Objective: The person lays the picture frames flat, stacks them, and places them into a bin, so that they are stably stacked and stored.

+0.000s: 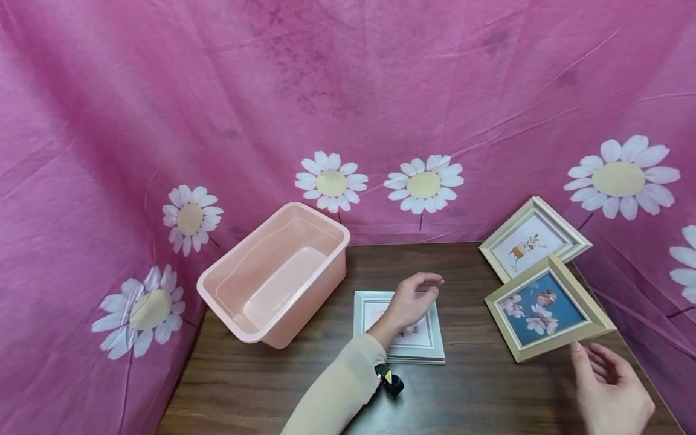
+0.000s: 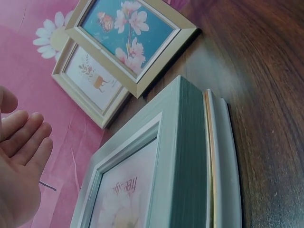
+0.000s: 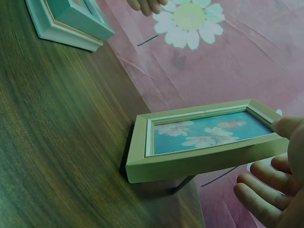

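Observation:
My left hand [image 1: 410, 302], fingers loosely bent and holding nothing, is over a stack topped by a pale green picture frame [image 1: 361, 314]. The left wrist view shows that frame [image 2: 164, 156] lying face up on other frames. At the right, my right hand [image 1: 614, 386] is close to the near edge of a cream picture frame with blossoms on blue [image 1: 544, 308]. In the right wrist view its thumb [image 3: 287, 127] overlaps a corner of this blossom frame [image 3: 199, 164], with the other fingers apart below. That frame is tilted, and a dark leg [image 3: 183, 184] shows under it.
Another cream frame with a plant picture [image 1: 497, 257] is behind the blossom frame, partly covered by it. A pink plastic bin [image 1: 312, 311] stands at the left of the wooden table [image 1: 462, 393]. A pink daisy-print cloth [image 1: 380, 90] hangs behind and along the sides.

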The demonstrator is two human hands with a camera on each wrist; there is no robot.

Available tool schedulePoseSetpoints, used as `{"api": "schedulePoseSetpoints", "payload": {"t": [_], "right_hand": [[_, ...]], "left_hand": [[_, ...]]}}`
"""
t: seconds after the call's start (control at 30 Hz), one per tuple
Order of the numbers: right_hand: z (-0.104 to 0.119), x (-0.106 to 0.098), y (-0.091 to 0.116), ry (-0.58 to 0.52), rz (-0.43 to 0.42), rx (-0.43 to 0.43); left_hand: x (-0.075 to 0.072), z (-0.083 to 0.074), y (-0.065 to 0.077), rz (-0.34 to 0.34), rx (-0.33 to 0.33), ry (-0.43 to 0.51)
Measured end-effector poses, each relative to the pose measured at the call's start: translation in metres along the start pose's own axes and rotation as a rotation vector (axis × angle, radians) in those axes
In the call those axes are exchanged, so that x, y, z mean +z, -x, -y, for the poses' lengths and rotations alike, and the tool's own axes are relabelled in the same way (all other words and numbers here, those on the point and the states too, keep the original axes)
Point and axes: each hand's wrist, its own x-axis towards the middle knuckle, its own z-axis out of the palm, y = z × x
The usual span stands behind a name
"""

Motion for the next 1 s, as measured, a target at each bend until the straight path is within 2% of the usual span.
{"api": "schedulePoseSetpoints", "payload": {"t": [0.47,0.77,1.0], "right_hand": [[-0.002,0.011,-0.009,0.018,0.000,-0.040],[0.000,0.013,-0.010,-0.043,-0.012,-0.023],[0.003,0.014,-0.011,-0.049,-0.012,-0.033]], "left_hand": [[0.001,-0.001,-0.001,0.026,0.001,-0.018],[0.000,0.000,-0.002,0.023,0.000,-0.024],[-0.001,0.000,-0.003,0.022,-0.002,-0.027]]}}
